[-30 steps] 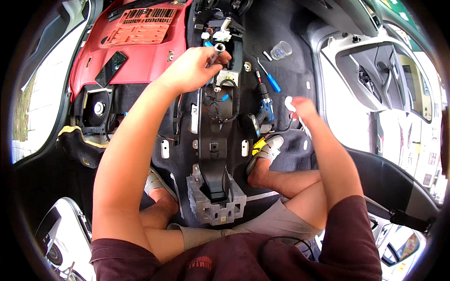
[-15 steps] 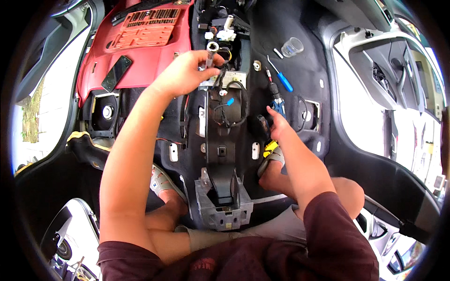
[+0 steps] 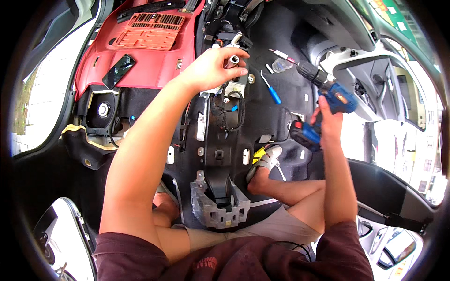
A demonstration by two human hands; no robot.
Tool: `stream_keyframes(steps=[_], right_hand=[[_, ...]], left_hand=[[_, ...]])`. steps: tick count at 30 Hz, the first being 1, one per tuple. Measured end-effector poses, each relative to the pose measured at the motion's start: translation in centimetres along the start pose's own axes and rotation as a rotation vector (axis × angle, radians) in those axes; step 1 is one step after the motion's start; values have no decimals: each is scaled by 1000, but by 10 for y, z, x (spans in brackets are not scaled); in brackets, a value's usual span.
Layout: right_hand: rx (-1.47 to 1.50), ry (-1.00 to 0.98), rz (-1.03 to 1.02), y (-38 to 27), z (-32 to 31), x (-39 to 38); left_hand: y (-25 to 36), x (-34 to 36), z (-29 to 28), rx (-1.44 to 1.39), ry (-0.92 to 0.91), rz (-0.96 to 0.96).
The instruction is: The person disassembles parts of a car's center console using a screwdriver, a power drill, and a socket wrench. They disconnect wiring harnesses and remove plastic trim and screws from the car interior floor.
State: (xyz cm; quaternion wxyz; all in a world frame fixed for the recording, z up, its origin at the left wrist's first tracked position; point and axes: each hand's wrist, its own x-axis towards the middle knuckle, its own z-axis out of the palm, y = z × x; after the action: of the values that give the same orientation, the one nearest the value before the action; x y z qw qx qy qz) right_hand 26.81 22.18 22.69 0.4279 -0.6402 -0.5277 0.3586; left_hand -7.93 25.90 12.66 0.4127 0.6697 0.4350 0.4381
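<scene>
Near black carpet's right edge, right hand grips drill, bit aimed forward-left; left hand clasps metal socket.

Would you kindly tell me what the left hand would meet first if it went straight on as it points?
Heading rightward, the left hand would probably meet the bit of the blue drill in the right hand first; height is unclear, so it might miss.
</scene>
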Motion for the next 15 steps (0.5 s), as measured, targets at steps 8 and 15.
stream_keyframes(steps=[8,15], right_hand=[[-584,-268,-307,-169,22,-37],[-725,-301,-391,-197,42,-46]], left_hand=[[-12,6,12,7,65,56],[-3,3,15,-192,198,234]])
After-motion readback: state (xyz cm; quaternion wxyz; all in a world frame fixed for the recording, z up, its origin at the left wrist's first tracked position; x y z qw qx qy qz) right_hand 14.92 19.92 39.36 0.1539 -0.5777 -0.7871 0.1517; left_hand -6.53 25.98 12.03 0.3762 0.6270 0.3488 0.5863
